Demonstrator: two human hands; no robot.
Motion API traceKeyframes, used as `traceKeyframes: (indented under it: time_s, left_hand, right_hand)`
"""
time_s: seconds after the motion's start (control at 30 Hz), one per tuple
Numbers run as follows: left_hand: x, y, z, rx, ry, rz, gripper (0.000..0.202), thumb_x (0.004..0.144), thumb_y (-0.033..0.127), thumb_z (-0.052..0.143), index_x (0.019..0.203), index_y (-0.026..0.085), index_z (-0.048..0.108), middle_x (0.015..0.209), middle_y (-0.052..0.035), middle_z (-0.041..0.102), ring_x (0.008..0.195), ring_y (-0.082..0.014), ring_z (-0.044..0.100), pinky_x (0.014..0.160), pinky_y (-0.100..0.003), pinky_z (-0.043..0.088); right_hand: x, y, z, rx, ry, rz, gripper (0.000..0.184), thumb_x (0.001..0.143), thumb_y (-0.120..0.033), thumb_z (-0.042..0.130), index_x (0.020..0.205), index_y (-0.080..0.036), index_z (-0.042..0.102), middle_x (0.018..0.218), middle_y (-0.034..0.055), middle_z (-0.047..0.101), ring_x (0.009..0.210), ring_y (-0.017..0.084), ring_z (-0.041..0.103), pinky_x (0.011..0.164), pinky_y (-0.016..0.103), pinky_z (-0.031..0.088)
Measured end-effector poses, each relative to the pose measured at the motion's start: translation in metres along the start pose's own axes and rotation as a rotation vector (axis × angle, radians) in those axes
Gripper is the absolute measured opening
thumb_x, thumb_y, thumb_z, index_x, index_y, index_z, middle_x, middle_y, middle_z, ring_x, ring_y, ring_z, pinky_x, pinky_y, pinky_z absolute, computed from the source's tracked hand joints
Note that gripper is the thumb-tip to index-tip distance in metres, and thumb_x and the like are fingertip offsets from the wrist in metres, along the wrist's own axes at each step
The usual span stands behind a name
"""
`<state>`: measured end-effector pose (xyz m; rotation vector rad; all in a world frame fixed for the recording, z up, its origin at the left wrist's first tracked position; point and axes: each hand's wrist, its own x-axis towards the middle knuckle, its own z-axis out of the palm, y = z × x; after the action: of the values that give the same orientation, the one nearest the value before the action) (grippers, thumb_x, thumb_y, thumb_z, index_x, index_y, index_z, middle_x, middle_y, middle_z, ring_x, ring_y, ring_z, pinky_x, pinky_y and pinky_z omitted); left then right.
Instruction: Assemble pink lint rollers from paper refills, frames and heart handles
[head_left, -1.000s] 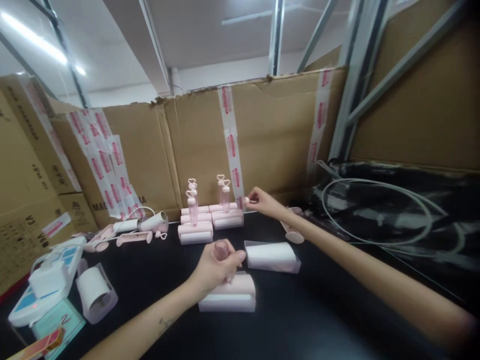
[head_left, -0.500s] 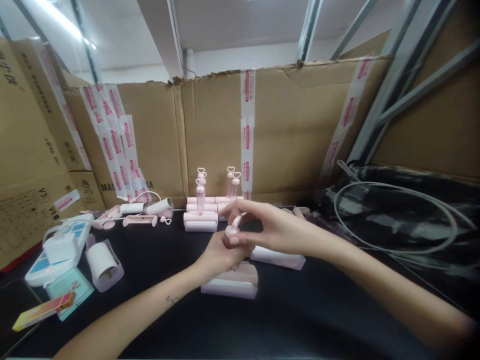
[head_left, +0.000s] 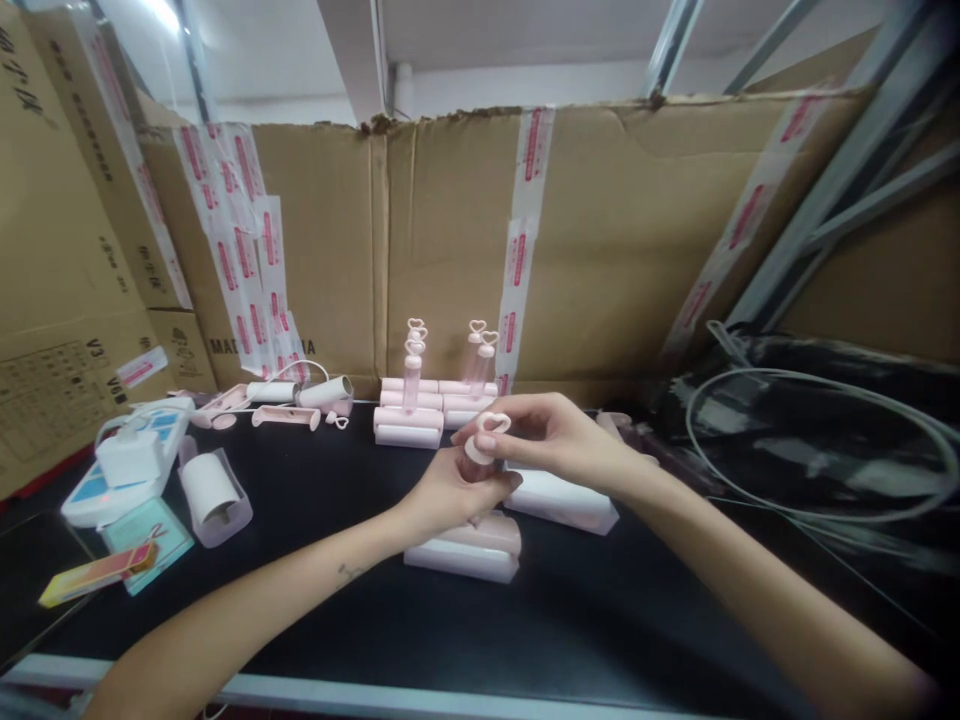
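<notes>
My left hand (head_left: 439,497) is wrapped round a translucent pink tube handle (head_left: 475,462), upright above a pink lint roller (head_left: 463,553). Whether the tube joins that roller is hidden behind the fingers. On top of the tube sits a pale pink cap with a heart-shaped ring (head_left: 495,422). The fingers of my right hand (head_left: 562,432) pinch this ring. Just right of my hands a second lint roller (head_left: 562,497), white with a clear cover, lies on the black table.
Several finished-looking pink lint rollers (head_left: 407,428) with upright heart-topped handles stand at the back. Loose pink parts (head_left: 285,416) and white rolls (head_left: 326,390) lie back left. A power strip (head_left: 131,465), a covered roll (head_left: 210,495) and a yellow-pink box (head_left: 97,573) are left; a coiled cable (head_left: 690,410) is right.
My right fingers have shifted on the heart-shaped cap, which now stands upright and shows its ring. My left hand keeps its hold on the tube. The camera view has tilted down slightly.
</notes>
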<state>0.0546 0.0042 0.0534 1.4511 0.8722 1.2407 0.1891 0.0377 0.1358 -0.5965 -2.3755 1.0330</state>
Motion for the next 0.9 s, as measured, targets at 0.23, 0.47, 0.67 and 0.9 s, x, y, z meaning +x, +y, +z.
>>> traceKeyframes:
  time_s: [0.23,0.47,0.67,0.9]
  left_hand:
    - [-0.001,0.001,0.0,-0.006,0.0,0.019,0.017,0.07,0.025,0.06,0.064,0.017,0.046,0.036,0.0117,0.039,0.031,-0.0028,0.035,0.034,-0.016,0.029]
    - [0.0,0.004,0.002,-0.025,0.011,0.03,0.011,0.065,0.019,0.055,0.069,0.018,0.045,0.039,0.0112,0.043,0.029,-0.0027,0.035,0.031,-0.015,0.028]
    - [-0.001,0.004,0.001,-0.007,0.014,0.05,0.026,0.064,0.018,0.052,0.09,0.016,0.049,0.039,0.0133,0.04,0.029,-0.003,0.032,0.031,-0.014,0.027]
    - [-0.002,0.002,-0.002,-0.009,-0.005,0.077,0.048,0.065,0.018,0.056,0.111,0.015,0.047,0.037,0.0145,0.039,0.029,-0.0039,0.032,0.032,-0.014,0.026]
  right_hand:
    - [-0.001,-0.006,0.012,-0.162,0.195,-0.093,0.031,0.079,-0.043,0.062,0.066,-0.015,0.062,0.063,0.0007,0.06,0.062,0.014,0.055,0.059,0.024,0.042]
    - [-0.002,-0.009,0.015,-0.245,0.195,-0.162,0.03,0.085,-0.038,0.055,0.064,-0.016,0.053,0.062,-0.0018,0.052,0.061,0.011,0.05,0.057,0.023,0.038]
    - [-0.005,-0.011,0.022,-0.352,0.216,-0.129,0.025,0.087,-0.034,0.049,0.069,-0.018,0.049,0.066,-0.0013,0.052,0.062,0.013,0.05,0.06,0.024,0.037]
    - [-0.004,-0.009,0.03,-0.328,0.247,-0.113,0.021,0.086,-0.03,0.051,0.068,-0.018,0.048,0.068,-0.001,0.053,0.065,0.014,0.052,0.062,0.025,0.037]
